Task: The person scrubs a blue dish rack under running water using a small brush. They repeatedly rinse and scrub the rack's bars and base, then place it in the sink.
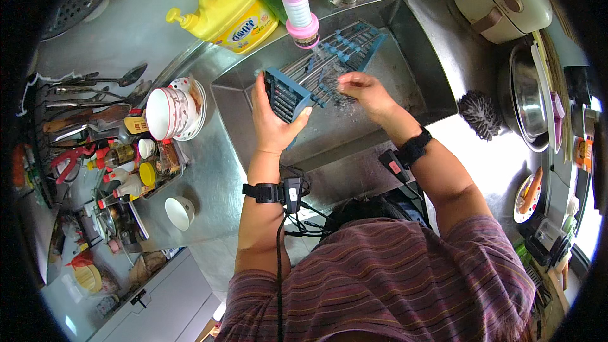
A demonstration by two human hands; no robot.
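My left hand [276,123] grips the near blue plastic end of a rack with metal rods [297,72], tilted over the stainless steel sink [313,152]. The rack's far blue end lies deeper in the basin. Above it hangs the faucet's pink-and-white nozzle [300,16], with water splashing onto the rods below. My right hand [363,90] is just right of the rods, its fingers curled and close together; whether it touches the rack or holds something small, I cannot tell.
A yellow detergent jug [232,14] stands behind the sink. Left are stacked bowls [164,114], a white bowl [179,213] and a tray of bottles [164,180]. Right are a dark shaggy scrubber [479,114], metal basins [527,99] and a cream-coloured appliance [503,0].
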